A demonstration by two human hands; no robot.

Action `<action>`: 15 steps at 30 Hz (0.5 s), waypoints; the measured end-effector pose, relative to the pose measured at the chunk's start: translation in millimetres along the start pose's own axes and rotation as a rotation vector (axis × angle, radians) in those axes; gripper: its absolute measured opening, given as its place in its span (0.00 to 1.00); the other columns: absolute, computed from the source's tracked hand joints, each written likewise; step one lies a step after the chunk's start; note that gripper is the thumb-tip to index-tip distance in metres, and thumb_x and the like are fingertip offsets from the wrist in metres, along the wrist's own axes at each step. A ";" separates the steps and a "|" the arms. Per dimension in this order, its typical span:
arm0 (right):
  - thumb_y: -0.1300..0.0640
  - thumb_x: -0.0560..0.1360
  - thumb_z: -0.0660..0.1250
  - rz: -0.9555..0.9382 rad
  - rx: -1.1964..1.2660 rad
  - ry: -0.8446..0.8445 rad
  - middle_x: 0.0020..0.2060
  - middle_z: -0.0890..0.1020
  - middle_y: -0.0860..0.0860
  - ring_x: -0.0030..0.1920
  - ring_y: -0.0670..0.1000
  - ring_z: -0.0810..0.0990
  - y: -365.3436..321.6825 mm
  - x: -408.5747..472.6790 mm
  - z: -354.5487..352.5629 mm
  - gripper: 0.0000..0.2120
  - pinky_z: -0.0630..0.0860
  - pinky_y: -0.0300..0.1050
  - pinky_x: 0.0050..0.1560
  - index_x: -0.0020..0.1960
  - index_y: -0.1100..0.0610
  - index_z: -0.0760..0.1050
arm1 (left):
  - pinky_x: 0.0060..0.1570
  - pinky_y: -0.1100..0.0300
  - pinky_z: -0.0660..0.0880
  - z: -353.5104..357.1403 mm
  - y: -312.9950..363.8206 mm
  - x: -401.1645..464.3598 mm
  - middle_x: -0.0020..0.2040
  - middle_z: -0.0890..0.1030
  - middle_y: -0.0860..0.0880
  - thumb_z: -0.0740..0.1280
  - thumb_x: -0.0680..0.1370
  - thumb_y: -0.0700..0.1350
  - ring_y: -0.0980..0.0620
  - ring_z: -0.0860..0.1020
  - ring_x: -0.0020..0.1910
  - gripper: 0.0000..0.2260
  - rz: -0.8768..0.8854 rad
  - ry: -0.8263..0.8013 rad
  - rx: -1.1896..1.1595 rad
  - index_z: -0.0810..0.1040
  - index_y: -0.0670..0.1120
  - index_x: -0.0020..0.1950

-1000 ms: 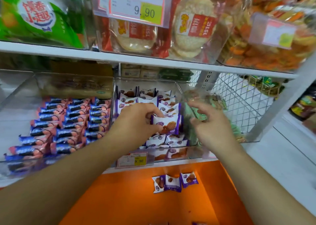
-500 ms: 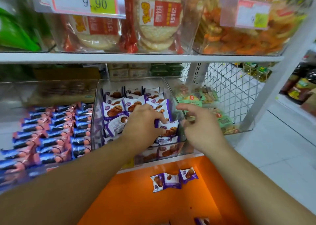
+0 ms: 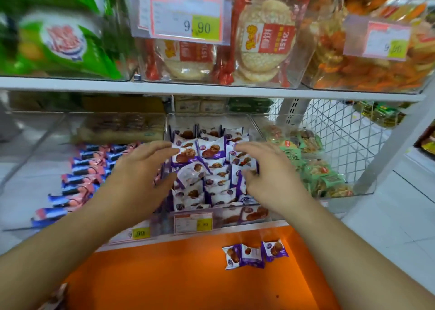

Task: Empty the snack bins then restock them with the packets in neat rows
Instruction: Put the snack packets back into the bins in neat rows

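Reaching over the packets (image 3: 207, 168), both hands (image 3: 141, 175) (image 3: 270, 180) are spreading (holding nothing); careless raking risks toppling rows.

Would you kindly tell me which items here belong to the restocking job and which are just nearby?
Job: purple waffle packets; clear middle bin; three packets on the orange surface; left hand; right hand.
Nearby: blue wafer bars; green packets; rice crackers.
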State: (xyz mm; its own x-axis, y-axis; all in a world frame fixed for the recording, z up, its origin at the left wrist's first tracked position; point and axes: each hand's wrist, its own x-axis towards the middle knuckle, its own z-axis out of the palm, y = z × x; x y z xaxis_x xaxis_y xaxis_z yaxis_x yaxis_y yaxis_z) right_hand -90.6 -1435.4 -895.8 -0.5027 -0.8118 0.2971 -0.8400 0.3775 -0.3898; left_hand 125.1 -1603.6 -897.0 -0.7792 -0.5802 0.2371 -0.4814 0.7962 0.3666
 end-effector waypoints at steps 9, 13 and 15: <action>0.63 0.76 0.72 -0.180 -0.029 -0.319 0.67 0.80 0.48 0.69 0.53 0.73 -56.5 42.3 64.8 0.23 0.72 0.55 0.71 0.70 0.51 0.79 | 0.76 0.56 0.61 -5.0 -21.1 -11.5 0.81 0.50 0.69 0.61 0.83 0.62 0.60 0.58 0.80 0.27 -0.034 -0.139 -0.139 0.57 0.68 0.81; 0.65 0.72 0.76 -0.121 -0.006 -0.306 0.62 0.81 0.47 0.66 0.52 0.76 -62.2 46.2 80.5 0.26 0.79 0.55 0.63 0.68 0.48 0.79 | 0.77 0.55 0.61 -3.9 -27.6 -11.5 0.81 0.49 0.71 0.62 0.82 0.62 0.60 0.59 0.80 0.27 -0.007 -0.149 -0.183 0.58 0.69 0.80; 0.65 0.73 0.76 -0.061 0.007 -0.244 0.59 0.81 0.46 0.61 0.51 0.77 -60.9 49.5 80.7 0.24 0.80 0.54 0.59 0.65 0.47 0.80 | 0.77 0.55 0.60 -5.5 -28.7 -11.6 0.81 0.50 0.71 0.63 0.82 0.62 0.61 0.59 0.80 0.27 -0.001 -0.153 -0.203 0.58 0.69 0.80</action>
State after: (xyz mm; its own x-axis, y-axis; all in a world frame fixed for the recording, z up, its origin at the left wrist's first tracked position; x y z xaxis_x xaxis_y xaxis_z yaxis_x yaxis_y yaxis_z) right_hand -47.8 -1534.5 -927.7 -0.3866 -0.9167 0.1014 -0.8653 0.3225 -0.3836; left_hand 150.2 -1620.6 -905.3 -0.8378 -0.5361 0.1038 -0.4036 0.7361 0.5434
